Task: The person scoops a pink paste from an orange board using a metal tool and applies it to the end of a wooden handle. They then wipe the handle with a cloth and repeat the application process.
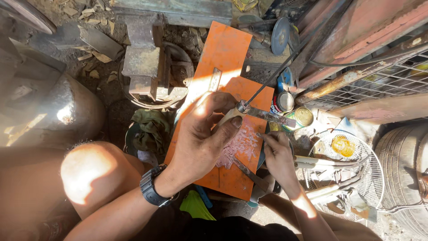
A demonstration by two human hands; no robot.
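Orange sheet metal (225, 58) lies under both hands on packed dirt strewn with wood chips, sunlit in patches. Left of the fingers, a grey metal drum (53, 111) bulks largest, with the person's bare knee (87, 172) below it. Beyond the fingertips stands a steel anvil block (145, 58) on a round base. To the right rise a rust-red frame (365, 27) and wire mesh (379, 82), and farther right a tyre (403, 165). Below the right fingers lies a white fan guard (356, 165) with a yellow lump inside it. A green rag (154, 127) sits just left of the left wrist.

The left hand (203, 134), a black watch (151, 185) at the wrist, is closed around a pale handle, thumb pressed on top; from it a flat knife blade (267, 116) runs right. A thin rod (272, 80) crosses above the blade. The right hand (278, 156) pinches something at the blade's lower edge, too small to tell, fingers bent. Pale smears (240, 147) mark the sheet between the hands.

Just past the blade tip stand two tins (294, 109), lids shut; contents hidden. A grinding disc (280, 35) leans beyond them.
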